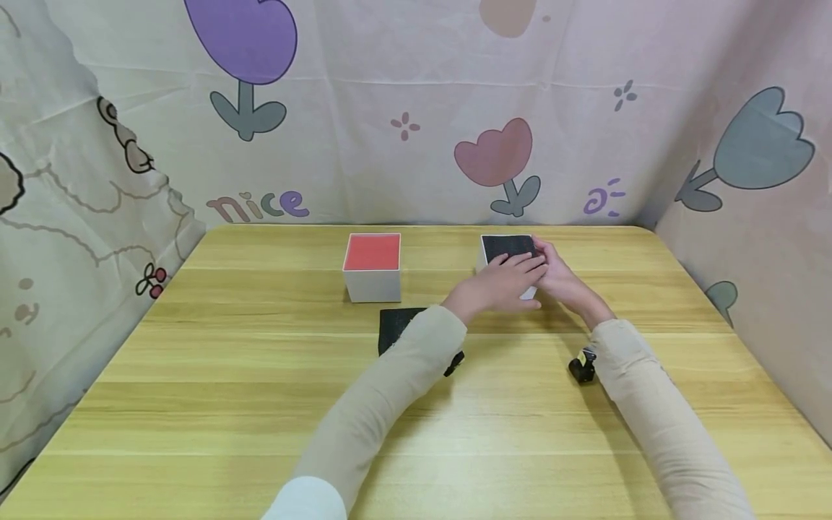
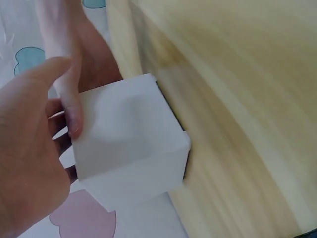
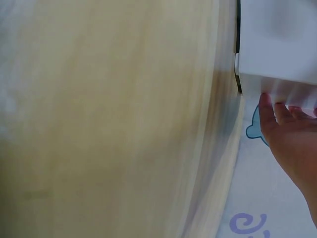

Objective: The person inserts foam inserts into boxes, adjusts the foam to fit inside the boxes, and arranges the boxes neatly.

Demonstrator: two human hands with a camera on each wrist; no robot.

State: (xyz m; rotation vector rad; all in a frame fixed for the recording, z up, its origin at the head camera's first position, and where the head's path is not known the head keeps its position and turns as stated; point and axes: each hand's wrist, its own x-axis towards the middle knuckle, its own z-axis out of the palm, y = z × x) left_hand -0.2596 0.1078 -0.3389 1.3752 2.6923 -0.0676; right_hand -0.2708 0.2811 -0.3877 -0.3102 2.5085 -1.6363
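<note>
A white box with a black top stands toward the back of the table, right of centre. My left hand reaches across its front and top, fingers extended over the black surface. At the box's right side is my right hand; its fingers lie against the side wall. In the left wrist view, the right thumb rests along the upper edge of the white face. The left fingers are partly hidden behind the box there.
A matching white box with a red top stands to the left on the wooden table. Some flat black thing lies in front of it, partly hidden by my left sleeve. A patterned cloth hangs behind the table.
</note>
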